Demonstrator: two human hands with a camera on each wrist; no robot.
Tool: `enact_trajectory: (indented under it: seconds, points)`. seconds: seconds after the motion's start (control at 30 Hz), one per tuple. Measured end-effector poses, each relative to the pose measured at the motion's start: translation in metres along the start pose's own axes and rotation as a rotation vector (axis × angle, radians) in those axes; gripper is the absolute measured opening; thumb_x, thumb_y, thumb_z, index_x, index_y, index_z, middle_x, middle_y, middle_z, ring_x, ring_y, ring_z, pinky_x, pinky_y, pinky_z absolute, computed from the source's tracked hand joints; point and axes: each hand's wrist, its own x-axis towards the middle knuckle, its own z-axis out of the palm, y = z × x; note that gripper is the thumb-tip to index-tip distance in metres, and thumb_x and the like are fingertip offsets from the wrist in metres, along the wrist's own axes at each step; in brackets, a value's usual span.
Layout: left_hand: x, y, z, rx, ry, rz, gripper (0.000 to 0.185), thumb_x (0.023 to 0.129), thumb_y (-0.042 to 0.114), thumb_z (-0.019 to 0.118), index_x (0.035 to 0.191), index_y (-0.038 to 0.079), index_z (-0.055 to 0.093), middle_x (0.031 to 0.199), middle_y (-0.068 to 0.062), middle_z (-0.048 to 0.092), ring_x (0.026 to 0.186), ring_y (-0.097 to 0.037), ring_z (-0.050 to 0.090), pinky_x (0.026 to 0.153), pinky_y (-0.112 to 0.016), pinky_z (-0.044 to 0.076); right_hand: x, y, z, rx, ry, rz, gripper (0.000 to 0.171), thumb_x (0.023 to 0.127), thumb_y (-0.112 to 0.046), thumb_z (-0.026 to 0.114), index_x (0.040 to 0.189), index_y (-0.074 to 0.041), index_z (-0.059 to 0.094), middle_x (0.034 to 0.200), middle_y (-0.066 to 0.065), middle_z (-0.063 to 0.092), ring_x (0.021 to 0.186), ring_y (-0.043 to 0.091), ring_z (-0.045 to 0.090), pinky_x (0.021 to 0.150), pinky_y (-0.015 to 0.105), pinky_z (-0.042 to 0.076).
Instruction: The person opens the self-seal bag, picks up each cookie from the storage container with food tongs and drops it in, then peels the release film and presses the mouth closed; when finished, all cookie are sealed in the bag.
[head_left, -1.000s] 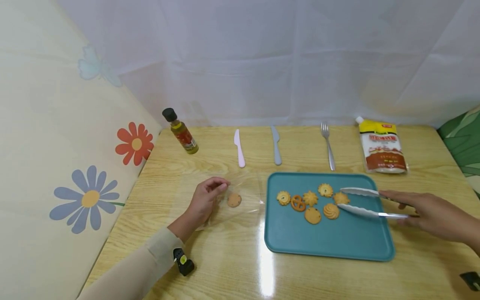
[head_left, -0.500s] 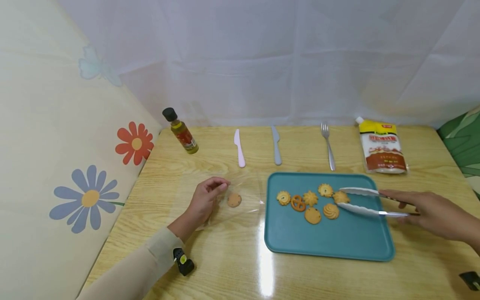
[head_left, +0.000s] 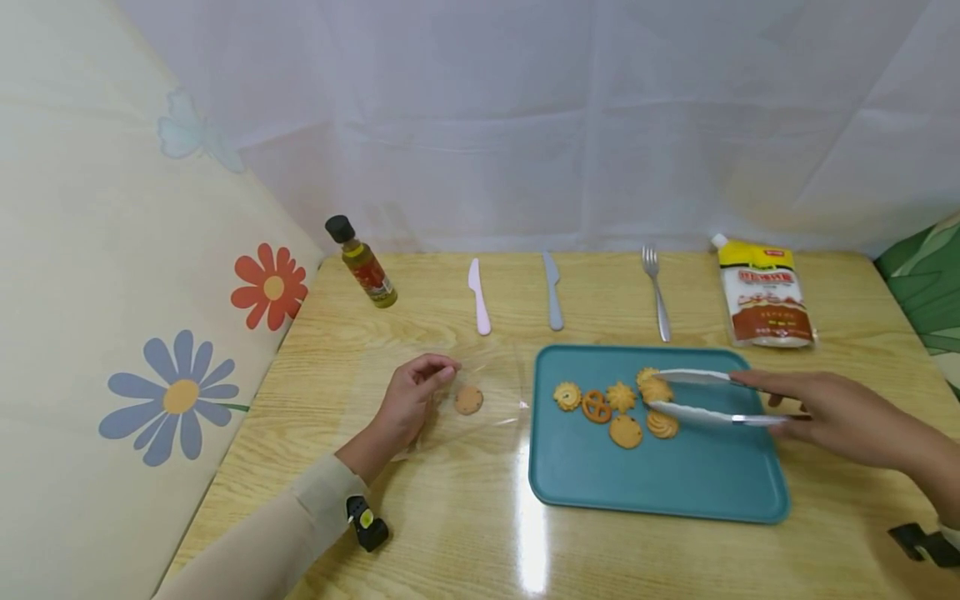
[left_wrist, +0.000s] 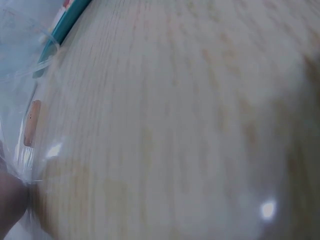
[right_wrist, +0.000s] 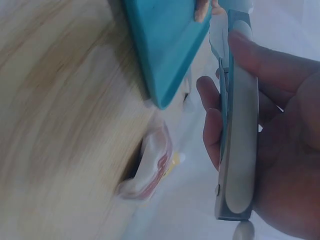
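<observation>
— Tongs gripped in the right hand, blades closed on a swirled biscuit over the teal tray?

— Yes. Held from the right, tips pointing left, biscuit pinched between them near the tray's far edge. Seen in the right wrist view too: fingers curled round the metal handle of the tongs, tray edge just beside.

— And the left hand?

— Resting on the bench to the left of the tray, fingertips pinching the edge of a clear plastic bag. One round biscuit in the bag, just right of the fingers. Same bag and biscuit edge-on in the left wrist view, blurred.

— Left on the tray?

— Ring biscuit, pretzel biscuit, star biscuit, plain round one, another swirl under the lower blade. One more partly hidden behind the pinched one.

— Further back?

— Along the far side of the bench, left to right: oil bottle, pink knife, grey knife, fork, sauce pouch. All well apart from the hands.
</observation>
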Motion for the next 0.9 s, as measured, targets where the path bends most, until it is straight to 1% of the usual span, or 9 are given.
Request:
enact_trajectory:
  seconds: [0.13,0.2,0.4,0.57,0.67,0.73,0.8,0.9]
  points:
    - [0.0,0.0,0.0,0.001,0.001,-0.001,0.016,0.1,0.0,0.064,0.096,0.012,0.074,0.101,0.001,0.073,0.1,-0.013,0.063,0.088,-0.022,0.052,0.006,-0.01,-0.002,0.018,0.026,-0.049,0.073,0.086,-0.014,0.083,0.152,-0.018,0.052,0.104,-0.004,0.071,0.078,0.002,0.057,0.06,0.024,0.044]
    - [0.0,0.0,0.0,0.0,0.002,-0.002,0.016,0.1,0.001,0.065,0.096,0.012,0.074,0.102,0.0,0.073,0.1,-0.013,0.063,0.088,-0.022,0.052,0.011,-0.015,-0.002,0.026,0.036,-0.075,0.072,0.086,-0.015,0.083,0.152,-0.017,0.053,0.103,-0.004,0.07,0.076,0.001,0.055,0.059,0.024,0.043]
    - [0.0,0.0,0.0,0.002,0.003,-0.007,0.016,0.1,0.001,0.065,0.096,0.013,0.074,0.102,0.001,0.073,0.101,-0.013,0.063,0.089,-0.022,0.051,0.026,-0.03,-0.002,0.041,0.044,-0.135,0.068,0.088,-0.015,0.083,0.15,-0.015,0.055,0.103,-0.005,0.07,0.078,0.003,0.055,0.061,0.024,0.045]
    - [0.001,0.0,0.0,-0.006,-0.005,-0.005,0.018,0.101,0.001,0.064,0.095,0.015,0.074,0.101,0.003,0.073,0.101,-0.012,0.063,0.089,-0.022,0.051,0.04,-0.044,-0.002,0.043,0.054,-0.192,0.069,0.087,-0.012,0.083,0.15,-0.015,0.054,0.104,-0.002,0.071,0.079,0.004,0.055,0.062,0.025,0.045]
    - [0.001,0.0,0.0,-0.006,-0.012,-0.002,0.019,0.101,0.001,0.064,0.095,0.016,0.074,0.101,0.004,0.072,0.101,-0.012,0.062,0.089,-0.022,0.051,0.05,-0.053,-0.001,0.042,0.06,-0.222,0.07,0.087,-0.011,0.083,0.151,-0.016,0.054,0.107,0.0,0.072,0.08,0.005,0.057,0.063,0.026,0.046]
    - [0.0,0.001,0.0,-0.003,-0.014,0.0,0.019,0.101,0.001,0.064,0.095,0.016,0.073,0.101,0.004,0.072,0.101,-0.012,0.062,0.089,-0.022,0.051,0.057,-0.059,0.0,0.049,0.053,-0.232,0.071,0.088,-0.011,0.082,0.152,-0.017,0.053,0.111,0.001,0.072,0.085,0.008,0.06,0.065,0.027,0.047]
    - [0.0,0.001,0.0,0.0,-0.014,0.001,0.018,0.101,0.001,0.064,0.095,0.016,0.073,0.101,0.004,0.072,0.101,-0.012,0.062,0.089,-0.022,0.051,0.064,-0.064,0.002,0.058,0.047,-0.248,0.071,0.089,-0.012,0.082,0.152,-0.018,0.052,0.118,0.003,0.072,0.093,0.011,0.064,0.068,0.028,0.049]
    - [0.0,0.001,-0.001,0.006,-0.013,-0.002,0.019,0.101,0.001,0.064,0.095,0.017,0.073,0.101,0.005,0.072,0.101,-0.012,0.062,0.089,-0.021,0.051,0.075,-0.073,0.005,0.067,0.036,-0.284,0.07,0.09,-0.012,0.08,0.153,-0.019,0.051,0.129,0.005,0.07,0.098,0.015,0.066,0.07,0.029,0.049]
